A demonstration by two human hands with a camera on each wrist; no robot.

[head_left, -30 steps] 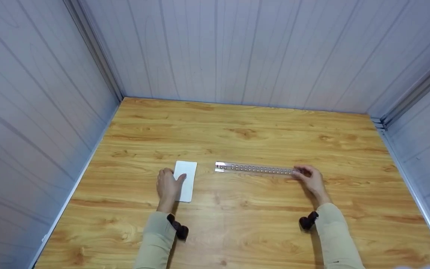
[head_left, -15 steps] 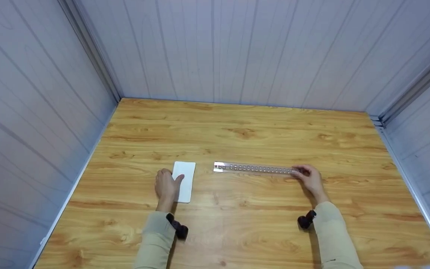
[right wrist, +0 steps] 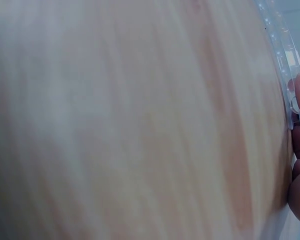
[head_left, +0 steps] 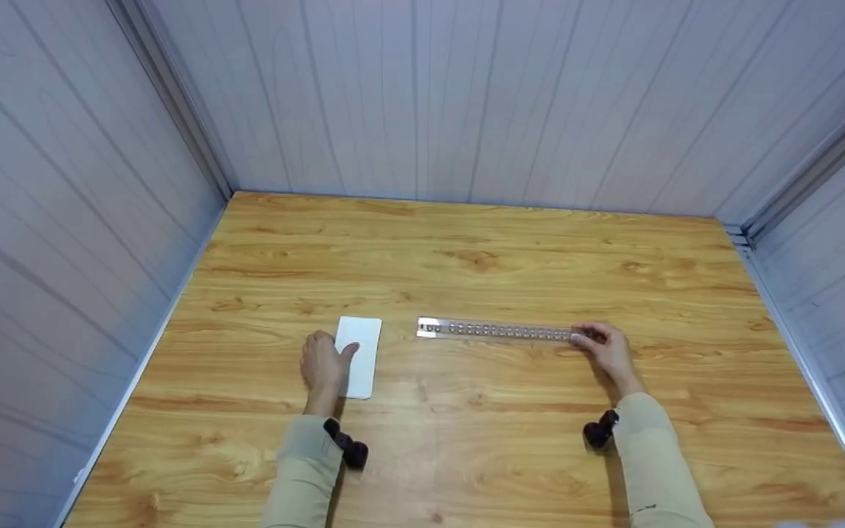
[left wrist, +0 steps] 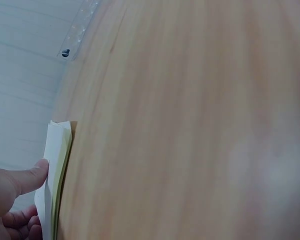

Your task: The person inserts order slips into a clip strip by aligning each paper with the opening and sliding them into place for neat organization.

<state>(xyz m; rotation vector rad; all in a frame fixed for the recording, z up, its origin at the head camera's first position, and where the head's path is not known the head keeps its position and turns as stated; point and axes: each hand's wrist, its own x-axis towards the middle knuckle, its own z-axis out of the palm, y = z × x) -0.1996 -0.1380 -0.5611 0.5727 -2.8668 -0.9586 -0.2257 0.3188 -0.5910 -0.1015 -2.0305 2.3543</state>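
Observation:
On the left of the wooden tabletop lies a white paper stack (head_left: pixel 365 359), with yellowish layers showing along its edge in the left wrist view. My left hand (head_left: pixel 322 364) holds its left side, thumb on the top face and the other fingers at the edge, partly hidden. A long clear plastic strip (head_left: pixel 496 331) with rows of round bumps or beads lies sideways to the right of the paper. Its right end is pinched between the thumb and fingers of my right hand (head_left: pixel 612 357). A dark round spot marks the strip's far end in the left wrist view.
Pale panelled walls enclose the wooden table (head_left: pixel 466 447) at the back (head_left: pixel 422 103), left and right. A black wrist camera (head_left: pixel 353 451) sits on the left cuff, and another black camera (head_left: pixel 598 433) on the right cuff.
Both hands keep their holds on the paper stack and the plastic strip. The head view has drifted slightly, so the scene sits a little farther left in the picture.

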